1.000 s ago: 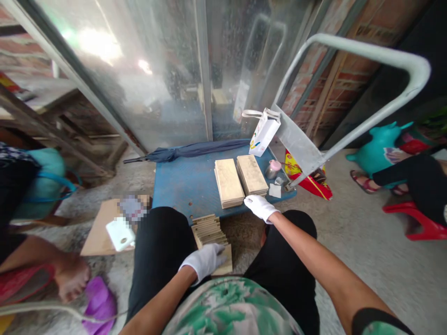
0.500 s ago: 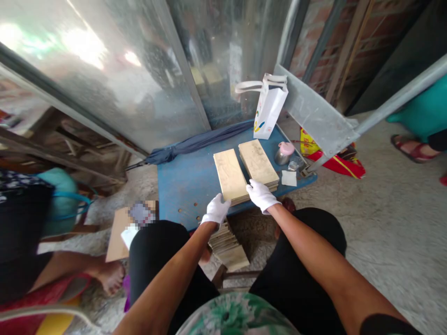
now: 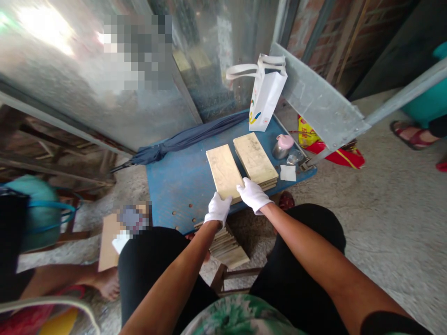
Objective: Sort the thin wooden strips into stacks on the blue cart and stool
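Hands [image 3: 234, 203] gripping near board stack [image 3: 225, 173]

Pale wooden board stack [image 3: 224, 171] flat on blue platform [image 3: 178, 181] (near edge).

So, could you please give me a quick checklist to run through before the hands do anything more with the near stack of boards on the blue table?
1. Both hands gloved: ok; left hand and right hand wear white gloves.
2. Hands on the near stack of boards: ok, both rest at its near end.
3. Grip closed on a board: cannot tell; the fingers lie on the edge.
4. Second stack apart: not ok, it lies close beside the first.
5. Room on the blue table to the left: ok, bare surface.
6. Pile under the table edge: not ok, its boards are fanned out unevenly.
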Action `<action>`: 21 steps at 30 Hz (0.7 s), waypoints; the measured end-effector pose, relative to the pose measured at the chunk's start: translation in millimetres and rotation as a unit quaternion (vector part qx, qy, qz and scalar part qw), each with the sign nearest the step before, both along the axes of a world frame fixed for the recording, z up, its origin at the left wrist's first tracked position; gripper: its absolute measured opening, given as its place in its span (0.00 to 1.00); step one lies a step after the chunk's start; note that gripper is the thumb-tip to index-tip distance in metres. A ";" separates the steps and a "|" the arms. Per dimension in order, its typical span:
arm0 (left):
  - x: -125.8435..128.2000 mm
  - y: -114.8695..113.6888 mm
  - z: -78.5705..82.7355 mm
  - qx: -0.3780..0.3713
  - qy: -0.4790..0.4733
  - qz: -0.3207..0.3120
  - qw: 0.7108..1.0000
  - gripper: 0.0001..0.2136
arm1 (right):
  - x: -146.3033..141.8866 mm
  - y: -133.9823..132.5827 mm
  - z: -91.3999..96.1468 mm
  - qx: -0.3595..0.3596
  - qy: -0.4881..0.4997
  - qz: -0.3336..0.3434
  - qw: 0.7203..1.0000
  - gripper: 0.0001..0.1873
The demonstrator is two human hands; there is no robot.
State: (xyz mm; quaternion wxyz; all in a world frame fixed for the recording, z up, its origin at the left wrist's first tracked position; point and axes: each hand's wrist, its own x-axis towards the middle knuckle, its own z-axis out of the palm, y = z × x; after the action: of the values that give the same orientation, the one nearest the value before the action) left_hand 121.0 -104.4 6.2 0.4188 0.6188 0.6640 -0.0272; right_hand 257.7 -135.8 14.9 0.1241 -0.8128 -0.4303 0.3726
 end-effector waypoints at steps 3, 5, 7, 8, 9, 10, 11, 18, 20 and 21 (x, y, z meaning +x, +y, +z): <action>7.0 -1.0 3.0 -0.016 0.017 0.007 1.000 0.21 | 1.9 2.0 0.3 -0.010 0.002 -0.009 1.000 0.22; 9.1 -1.8 3.8 -0.022 0.021 0.013 0.999 0.24 | 2.9 2.5 0.7 -0.015 0.006 -0.009 1.000 0.22; 8.0 -1.9 2.4 -0.022 0.012 0.017 1.000 0.23 | 3.2 2.4 0.8 -0.016 0.006 -0.007 1.000 0.23; 6.5 -1.6 0.9 -0.021 0.005 0.018 1.000 0.22 | 3.1 2.3 0.7 -0.016 0.004 -0.005 1.000 0.23; 4.6 -1.2 -1.2 -0.020 -0.001 0.019 1.000 0.21 | 2.8 2.2 0.6 -0.016 0.000 -0.004 1.000 0.24; 2.7 -0.6 -3.6 -0.019 -0.005 0.020 1.000 0.20 | 2.6 2.1 0.4 -0.015 -0.003 -0.005 1.000 0.25; 1.0 0.0 -6.2 -0.017 -0.009 0.020 1.000 0.19 | 2.4 2.1 0.2 -0.013 -0.007 -0.007 1.000 0.26; 0.9 0.2 -11.0 -0.023 -0.009 0.014 1.000 0.22 | 2.8 2.0 0.9 -0.043 -0.011 -0.006 0.999 0.26; 3.0 -1.1 -6.5 -0.025 0.001 0.013 1.000 0.23 | 2.6 1.7 0.9 -0.054 -0.002 0.004 0.999 0.26; 3.9 -1.8 -4.0 -0.026 0.004 0.012 1.000 0.24 | 2.5 1.6 0.7 -0.057 0.002 0.008 0.998 0.26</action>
State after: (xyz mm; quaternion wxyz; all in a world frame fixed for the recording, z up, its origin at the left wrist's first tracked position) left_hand 124.9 -106.2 2.1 0.4324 0.5998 0.6719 -0.0422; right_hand 260.2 -134.2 15.6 0.0759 -0.8143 -0.4143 0.3993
